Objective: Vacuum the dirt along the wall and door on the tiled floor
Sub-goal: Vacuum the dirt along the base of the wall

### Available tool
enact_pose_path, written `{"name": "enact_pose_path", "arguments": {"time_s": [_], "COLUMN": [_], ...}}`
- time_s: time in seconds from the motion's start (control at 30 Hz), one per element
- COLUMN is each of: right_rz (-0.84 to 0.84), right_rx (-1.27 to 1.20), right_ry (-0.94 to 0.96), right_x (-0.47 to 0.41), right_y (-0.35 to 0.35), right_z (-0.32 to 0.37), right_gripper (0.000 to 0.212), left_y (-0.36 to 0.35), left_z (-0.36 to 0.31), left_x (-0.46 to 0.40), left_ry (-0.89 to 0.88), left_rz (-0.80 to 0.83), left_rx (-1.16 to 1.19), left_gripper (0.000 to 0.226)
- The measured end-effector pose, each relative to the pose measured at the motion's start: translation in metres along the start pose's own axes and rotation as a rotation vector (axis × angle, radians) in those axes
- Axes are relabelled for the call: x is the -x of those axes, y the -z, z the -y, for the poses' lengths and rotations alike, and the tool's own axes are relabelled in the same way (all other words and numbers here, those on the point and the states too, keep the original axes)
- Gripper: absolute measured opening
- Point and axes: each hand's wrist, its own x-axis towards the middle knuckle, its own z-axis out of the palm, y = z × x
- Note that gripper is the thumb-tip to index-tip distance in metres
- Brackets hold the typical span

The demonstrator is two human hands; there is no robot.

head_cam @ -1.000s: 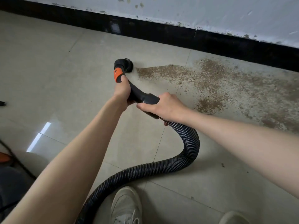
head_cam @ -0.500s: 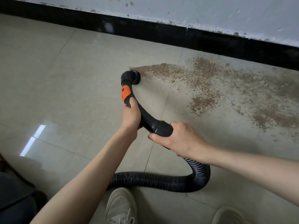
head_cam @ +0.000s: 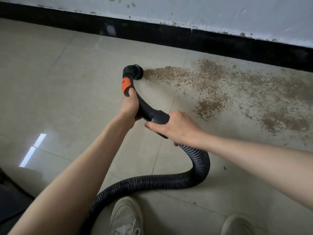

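- Two pale sneakers are seen at the near edge of the tiled floor [head_cam: 50, 85]: the left sneaker [head_cam: 126, 217] lies just beside the hose, and only the toe of the right sneaker [head_cam: 237, 224] is shown, farther from the hose.
- A dark object [head_cam: 10, 206] is cut off by the frame edge on the far side of the left forearm from the hose; what it is cannot be told.
- A black ribbed vacuum hose [head_cam: 152, 181] is laid on the floor. From beside the left sneaker it runs across a tile joint, bends in a loop, and rises to the right hand.
- The right hand [head_cam: 177, 129] is wrapped around the smooth black cuff [head_cam: 159, 117] where the hose meets the rigid handle; the fingers are curled under it and the thumb is stretched along its near side.
- The left hand [head_cam: 129, 106] is clamped around the curved black handle tube [head_cam: 144, 104], farther along from the hose cuff, with the thumb laid against an orange band [head_cam: 126, 85].
- Beyond the orange band, the black nozzle [head_cam: 135, 72] is held down at the floor, its mouth touching the pointed end of the dirt.
- The brown dirt [head_cam: 211, 85] is spread over the tiles from the nozzle away along the baseboard, in a dense streak, thicker clumps and loose specks.
- A black baseboard [head_cam: 152, 35] is run along the far edge of the floor, beyond the nozzle and the dirt.
- Above the baseboard, a whitish wall [head_cam: 203, 11] is seen, with chipped and spotted paint along its lower edge.
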Motion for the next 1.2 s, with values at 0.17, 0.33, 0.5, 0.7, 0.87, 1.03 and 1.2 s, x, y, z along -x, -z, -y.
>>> {"name": "enact_pose_path", "arguments": {"time_s": [0.17,0.33,0.5,0.7,0.87,1.03,1.2], "right_rz": [0.025,0.021,-0.009,-0.015,-0.033,-0.049,-0.029], "right_rx": [-0.013,-0.044,-0.099,-0.145,-0.141,-0.096,-0.082], "right_ry": [-0.041,-0.08,-0.044,-0.013,-0.022,-0.042,-0.091], "right_x": [0.045,0.07,0.039,-0.018,-0.028,0.004,0.04], "right_y": [-0.01,-0.012,-0.003,0.018,0.024,0.013,0.002], "right_z": [-0.027,-0.039,-0.026,0.0,0.001,-0.019,-0.04], "right_gripper": [0.067,0.06,0.063,0.064,0.062,0.065,0.064], "left_y": [-0.008,-0.016,-0.022,-0.025,-0.029,-0.034,-0.036], "left_z": [0.036,0.052,0.022,-0.032,-0.043,-0.011,0.025], "left_x": [0.04,0.057,0.026,-0.006,-0.006,0.005,0.027], "left_ry": [-0.014,0.0,-0.035,-0.014,-0.013,-0.013,-0.048], "left_rz": [-0.031,-0.011,-0.013,0.052,0.057,0.05,0.028], "left_rx": [-0.035,-0.058,-0.133,-0.09,-0.107,-0.119,-0.168], "left_gripper": [0.047,0.035,0.054,0.061,0.057,0.057,0.053]}}
